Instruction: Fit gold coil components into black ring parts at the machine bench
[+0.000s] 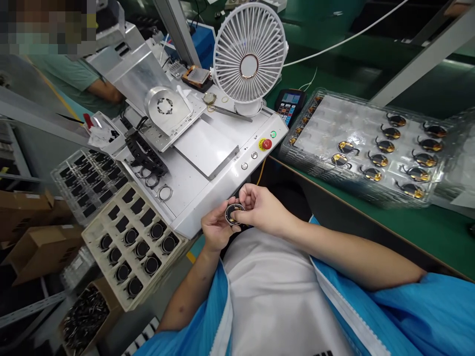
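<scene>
In front of my body, a small round watch-like part [230,213] with a silvery rim and a dark, gold-flecked inside is held between both hands. My left hand [217,225] grips it by the rim from the left, fingers curled behind. The thumb of my right hand [260,210] presses on its face, and the other fingers are curled above it. What lies beneath that thumb is hidden. The white machine's front edge [222,183] is just beyond my hands.
A beige tray [126,207] of round dark parts stands at left, near a clear tray [89,183]. On the machine are a fan [249,64], a round metal fixture [165,106] and a red button [266,144]. Stacked clear trays [356,113] hold gold-and-black parts at right. A person's arm [106,91] shows upper left.
</scene>
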Available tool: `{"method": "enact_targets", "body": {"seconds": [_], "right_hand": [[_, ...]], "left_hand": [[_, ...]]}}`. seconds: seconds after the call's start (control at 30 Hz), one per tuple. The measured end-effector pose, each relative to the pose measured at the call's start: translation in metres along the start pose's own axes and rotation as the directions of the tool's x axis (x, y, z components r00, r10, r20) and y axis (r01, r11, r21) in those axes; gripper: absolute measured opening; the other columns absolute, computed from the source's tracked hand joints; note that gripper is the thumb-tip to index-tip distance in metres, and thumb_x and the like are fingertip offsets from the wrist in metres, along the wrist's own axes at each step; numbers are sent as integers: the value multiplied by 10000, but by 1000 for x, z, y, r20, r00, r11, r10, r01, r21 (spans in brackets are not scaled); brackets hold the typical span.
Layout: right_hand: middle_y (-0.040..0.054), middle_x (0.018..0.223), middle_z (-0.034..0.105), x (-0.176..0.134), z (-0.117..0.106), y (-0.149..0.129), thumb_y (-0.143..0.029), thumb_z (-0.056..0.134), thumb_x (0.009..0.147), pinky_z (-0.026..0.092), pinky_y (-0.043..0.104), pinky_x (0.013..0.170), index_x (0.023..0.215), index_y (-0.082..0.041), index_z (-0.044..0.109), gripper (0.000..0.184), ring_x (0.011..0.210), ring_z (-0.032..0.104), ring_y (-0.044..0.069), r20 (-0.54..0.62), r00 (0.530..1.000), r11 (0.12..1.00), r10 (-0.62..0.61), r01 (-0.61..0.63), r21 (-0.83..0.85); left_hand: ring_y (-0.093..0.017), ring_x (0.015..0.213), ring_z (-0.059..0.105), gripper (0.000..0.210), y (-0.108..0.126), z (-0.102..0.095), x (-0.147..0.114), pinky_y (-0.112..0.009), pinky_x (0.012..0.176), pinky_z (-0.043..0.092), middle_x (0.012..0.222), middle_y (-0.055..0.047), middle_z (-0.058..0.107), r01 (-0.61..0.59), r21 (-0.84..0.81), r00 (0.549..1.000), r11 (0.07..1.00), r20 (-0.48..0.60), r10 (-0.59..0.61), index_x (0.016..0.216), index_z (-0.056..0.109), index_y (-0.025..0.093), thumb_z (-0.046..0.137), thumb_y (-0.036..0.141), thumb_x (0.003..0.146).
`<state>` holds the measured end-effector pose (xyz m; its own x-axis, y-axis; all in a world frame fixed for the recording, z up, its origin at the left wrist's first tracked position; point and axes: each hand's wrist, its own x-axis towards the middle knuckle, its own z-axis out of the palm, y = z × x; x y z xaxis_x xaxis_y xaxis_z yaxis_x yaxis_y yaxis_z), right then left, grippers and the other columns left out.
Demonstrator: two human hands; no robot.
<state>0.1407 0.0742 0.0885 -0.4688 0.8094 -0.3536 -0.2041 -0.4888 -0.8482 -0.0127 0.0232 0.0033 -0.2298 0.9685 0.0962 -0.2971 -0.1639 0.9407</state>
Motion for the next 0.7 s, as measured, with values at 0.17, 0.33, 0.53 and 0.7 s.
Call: {"method": "enact_targets", "body": {"seconds": [0.17, 0.33, 0.53, 0.7], "right_hand": [[-69, 671, 639, 1, 1, 2, -149, 785, 563, 424, 158, 459, 754, -205, 442, 396, 512, 567, 68, -2, 1000, 999, 3, -2, 46], [-60, 595, 634, 5, -6, 5, -259, 921, 572, 507, 190, 465, 814, -201, 474, 512, 511, 623, 115, 38, 995, 995, 90, -91, 28], [-2, 537, 634, 5, -18, 16, -472, 981, 521, 504, 179, 401, 657, -170, 517, 571, 462, 579, 100, 84, 981, 984, 175, -172, -33], [-31, 500, 598, 18, -11, 21, -514, 986, 498, 505, 179, 382, 632, -183, 472, 626, 429, 545, 87, 91, 985, 987, 149, -154, 42]], "left_hand": [[-275, 928, 799, 615, -3, -2, -1, -400, 865, 658, 1064, -73, 820, 1, -4, 1000, 1000, 3, -1, 1053, 817, 302, 1020, 393, 479], [-260, 983, 792, 587, -1, 0, -3, -378, 887, 650, 1129, -57, 808, -71, -17, 997, 997, 36, 72, 1129, 791, 332, 992, 349, 578], [-280, 1012, 787, 488, 3, 6, -7, -409, 895, 659, 1094, -58, 813, -74, 36, 997, 997, 25, 74, 1065, 810, 305, 975, 258, 608], [-282, 1083, 766, 466, 7, 8, -4, -404, 958, 637, 1148, -85, 796, -78, 50, 997, 996, -4, 78, 1127, 794, 273, 928, 200, 687]]}}
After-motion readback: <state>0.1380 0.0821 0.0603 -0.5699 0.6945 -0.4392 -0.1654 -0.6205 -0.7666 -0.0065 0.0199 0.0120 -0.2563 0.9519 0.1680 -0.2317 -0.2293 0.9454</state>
